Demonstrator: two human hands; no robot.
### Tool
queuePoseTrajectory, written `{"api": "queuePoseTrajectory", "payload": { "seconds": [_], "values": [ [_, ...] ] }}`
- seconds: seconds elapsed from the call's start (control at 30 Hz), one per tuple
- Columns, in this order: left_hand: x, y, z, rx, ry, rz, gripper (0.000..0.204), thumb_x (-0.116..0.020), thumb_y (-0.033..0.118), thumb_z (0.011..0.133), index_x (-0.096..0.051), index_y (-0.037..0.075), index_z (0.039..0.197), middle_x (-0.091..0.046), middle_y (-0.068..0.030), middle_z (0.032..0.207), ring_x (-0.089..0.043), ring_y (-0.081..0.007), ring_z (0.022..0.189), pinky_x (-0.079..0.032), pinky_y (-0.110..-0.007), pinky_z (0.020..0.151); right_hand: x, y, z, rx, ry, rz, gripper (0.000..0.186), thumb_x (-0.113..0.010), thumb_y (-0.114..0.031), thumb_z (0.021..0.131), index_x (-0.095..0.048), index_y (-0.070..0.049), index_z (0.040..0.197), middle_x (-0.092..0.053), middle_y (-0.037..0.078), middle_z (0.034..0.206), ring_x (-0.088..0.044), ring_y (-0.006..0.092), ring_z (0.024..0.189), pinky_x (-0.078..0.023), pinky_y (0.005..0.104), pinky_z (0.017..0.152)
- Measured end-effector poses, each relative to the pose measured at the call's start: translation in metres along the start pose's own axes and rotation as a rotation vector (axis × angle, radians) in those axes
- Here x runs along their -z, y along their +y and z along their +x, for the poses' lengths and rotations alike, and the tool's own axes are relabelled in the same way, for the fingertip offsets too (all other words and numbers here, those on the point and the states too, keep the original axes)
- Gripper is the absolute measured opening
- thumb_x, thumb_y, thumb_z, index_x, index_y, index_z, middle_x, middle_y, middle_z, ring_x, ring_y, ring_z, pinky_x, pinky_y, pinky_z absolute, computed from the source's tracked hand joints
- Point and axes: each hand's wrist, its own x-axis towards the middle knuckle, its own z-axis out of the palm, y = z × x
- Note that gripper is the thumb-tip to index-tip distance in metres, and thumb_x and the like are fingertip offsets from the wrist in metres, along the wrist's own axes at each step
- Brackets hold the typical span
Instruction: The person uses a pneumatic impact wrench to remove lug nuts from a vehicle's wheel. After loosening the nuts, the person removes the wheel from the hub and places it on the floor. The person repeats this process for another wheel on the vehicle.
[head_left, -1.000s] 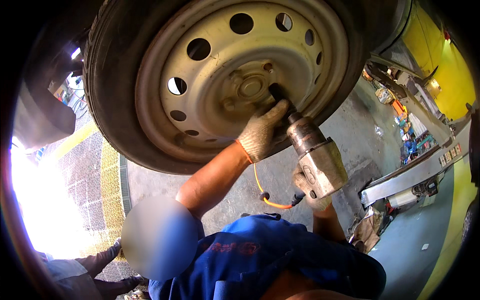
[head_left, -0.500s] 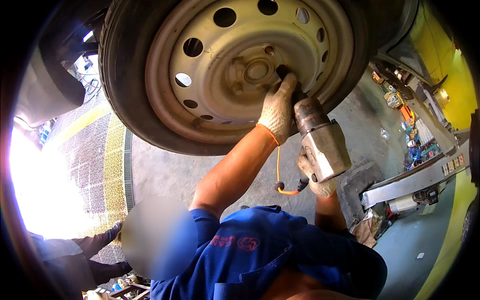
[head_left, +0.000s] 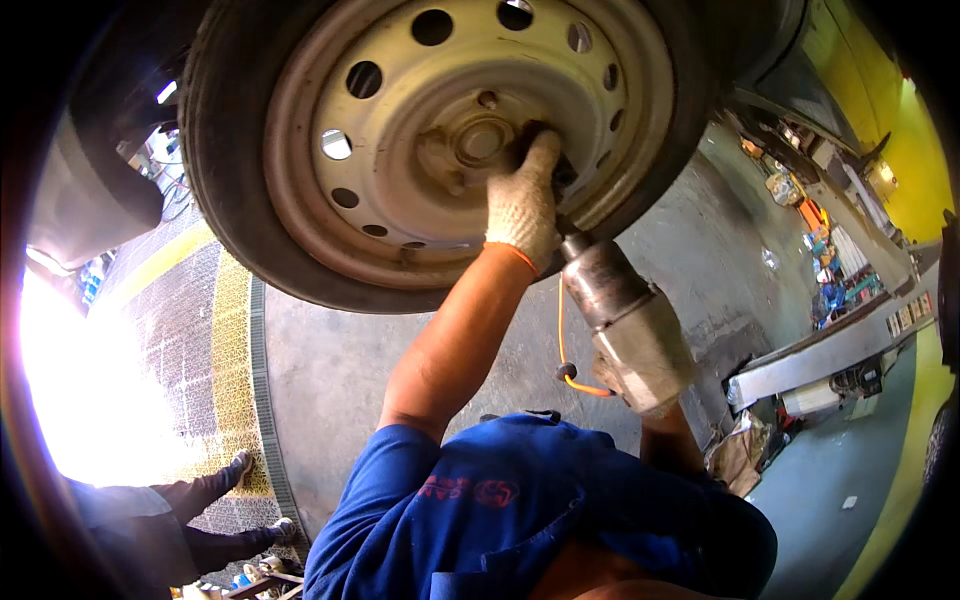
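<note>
In front of me hangs a car wheel (head_left: 400,215), a pale steel rim in a black tyre. My left hand (head_left: 523,205), in a knitted white glove, is closed round a dark wheel-nut socket (head_left: 522,147) beside the hub; its fingers are partly hidden. My right hand (head_left: 610,372), gloved too, grips an impact wrench (head_left: 635,325) from below, mostly hidden behind its body. The wrench tilts up toward the wheel, its narrow shaft (head_left: 567,228) close to my left wrist. Whether shaft and socket are joined, I cannot tell. A thin orange cord (head_left: 563,325) dangles beside the wrench.
A metal lift arm (head_left: 820,365) reaches in from the right, with tools and parts (head_left: 825,260) piled behind it. Brown crumpled cloth (head_left: 738,455) lies near its end. Another person's legs (head_left: 215,520) show at lower left, beside a floor grating (head_left: 262,380).
The wrench has drawn back down from the wheel, baring its shaft. My left hand stays at the hub. The view has shifted slightly, and the other person's legs show more.
</note>
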Motion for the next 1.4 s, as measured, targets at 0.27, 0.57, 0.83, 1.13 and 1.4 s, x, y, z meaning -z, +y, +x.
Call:
{"api": "queuePoseTrajectory", "payload": {
  "seconds": [0.27, 0.57, 0.83, 1.13, 1.4],
  "values": [
    [0.005, 0.015, 0.0, 0.219, -0.018, -0.046, 0.036, -0.072, 0.032, 0.091, -0.066, 0.0, 0.106, -0.066, -0.0094, 0.09, -0.06, -0.0177, 0.068, -0.051, -0.033, 0.062, -0.03, 0.01, 0.005, -0.402, 0.017, 1.237, 0.08, -0.078, -0.035, 0.083, -0.038, -0.016, 0.15, -0.051, 0.013, 0.141, -0.057, 0.0264, 0.124, -0.051, 0.0439, 0.101],
    [-0.003, 0.012, 0.004, 0.186, -0.034, -0.217, 0.034, -0.072, 0.029, 0.091, -0.064, 0.001, 0.109, -0.065, -0.0097, 0.089, -0.063, -0.022, 0.076, -0.055, -0.037, 0.069, -0.007, -0.016, 0.031, -0.287, 0.109, 1.393, 0.061, -0.069, -0.018, 0.094, -0.041, -0.007, 0.147, -0.058, 0.009, 0.135, -0.06, 0.0242, 0.118, -0.054, 0.0426, 0.095],
    [0.0, 0.014, 0.015, 0.236, -0.028, -0.228, 0.037, -0.074, 0.031, 0.09, -0.063, 0.004, 0.113, -0.067, -0.0116, 0.092, -0.066, -0.0245, 0.079, -0.057, -0.04, 0.07, -0.006, -0.024, 0.044, -0.347, 0.272, 0.894, 0.039, -0.083, -0.015, 0.081, -0.069, -0.005, 0.115, -0.07, 0.01, 0.109, -0.067, 0.0245, 0.097, -0.055, 0.0357, 0.079],
    [0.009, 0.024, -0.006, 0.118, -0.091, -0.079, 0.033, -0.069, 0.025, 0.092, -0.065, -0.001, 0.111, -0.066, -0.0088, 0.091, -0.063, -0.018, 0.078, -0.053, -0.032, 0.069, -0.012, -0.001, 0.013, -0.365, 0.068, 1.534, 0.051, -0.08, -0.022, 0.085, -0.061, -0.006, 0.129, -0.065, 0.01, 0.123, -0.065, 0.0207, 0.104, -0.053, 0.0341, 0.086],
    [0.166, -0.014, -0.07, 0.25, -0.312, 0.337, 0.02, -0.066, 0.023, 0.094, -0.065, 0.004, 0.1, -0.065, -0.0039, 0.085, -0.058, -0.0153, 0.071, -0.048, -0.028, 0.06, 0.051, 0.02, -0.027, -0.62, -0.461, 1.392, 0.068, -0.083, -0.032, 0.083, -0.054, -0.003, 0.137, -0.061, 0.013, 0.135, -0.062, 0.0207, 0.119, -0.051, 0.0348, 0.102]
  ]
}}
